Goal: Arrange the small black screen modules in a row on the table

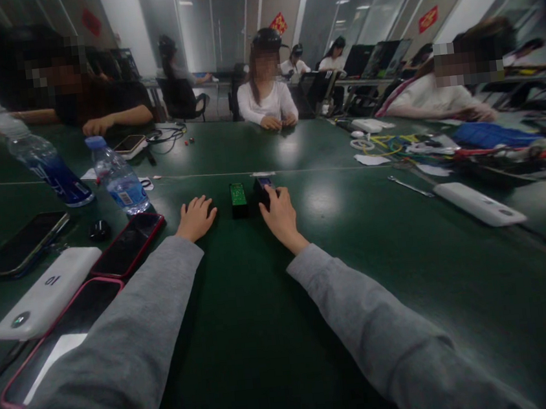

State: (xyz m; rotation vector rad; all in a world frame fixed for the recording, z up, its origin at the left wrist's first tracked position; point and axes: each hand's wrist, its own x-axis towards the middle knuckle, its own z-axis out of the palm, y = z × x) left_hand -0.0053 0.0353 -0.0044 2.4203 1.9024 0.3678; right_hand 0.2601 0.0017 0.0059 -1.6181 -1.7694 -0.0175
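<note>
The person's left hand lies palm down on the dark green table, fingers slightly spread and gripping nothing. The right hand touches a dark block, its fingers over the top and partly covering it; whether they clamp it or merely rest on it cannot be told. A second block, green-topped, stands on the table between the two hands, just beside the dark block and apart from the left hand. Beyond the left hand, to its left, a blue-capped bottle is noted, with a red-edged phone in front of it. A white power bank lies beside that phone, and a pink-edged phone lies nearer the left sleeve. Well to the right of the right hand lie a wrench and a white device, with tangled cables farther back. Across the table sits a co-worker in a white top, both hands near the table edge.
</note>
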